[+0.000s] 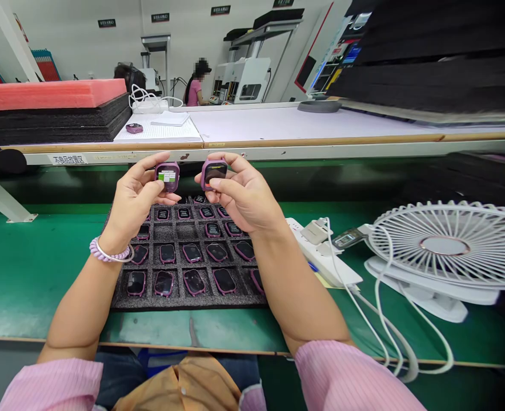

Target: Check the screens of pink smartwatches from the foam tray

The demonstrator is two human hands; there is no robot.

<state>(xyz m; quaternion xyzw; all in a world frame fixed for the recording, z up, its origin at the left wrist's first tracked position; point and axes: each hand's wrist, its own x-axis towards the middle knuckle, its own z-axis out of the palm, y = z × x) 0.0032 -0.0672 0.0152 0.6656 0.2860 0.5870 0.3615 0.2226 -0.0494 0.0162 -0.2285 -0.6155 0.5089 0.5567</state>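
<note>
My left hand (143,191) grips a purple-cased smartwatch body (172,174) by its edges; its lit screen shows white and green blocks, and the thumb rests on it. In my right hand (241,191) is a second purple smartwatch body (215,170), its screen mostly dark with small yellow and red marks, the thumb on its lower part. Both are held up side by side, a short gap apart. Below them lies a dark foam tray (149,305) with rows of similar watch bodies in square pockets. Two pockets (187,231) in the second full row are bare. My right forearm hides the tray's right side.
A white fan (445,245) and a power strip (325,262) with trailing cables stand on the green bench (29,274) at right. Above runs a shelf (252,123) bearing red and black foam stacks (51,108), papers and another purple watch body (134,128). A person (196,85) sits farther back.
</note>
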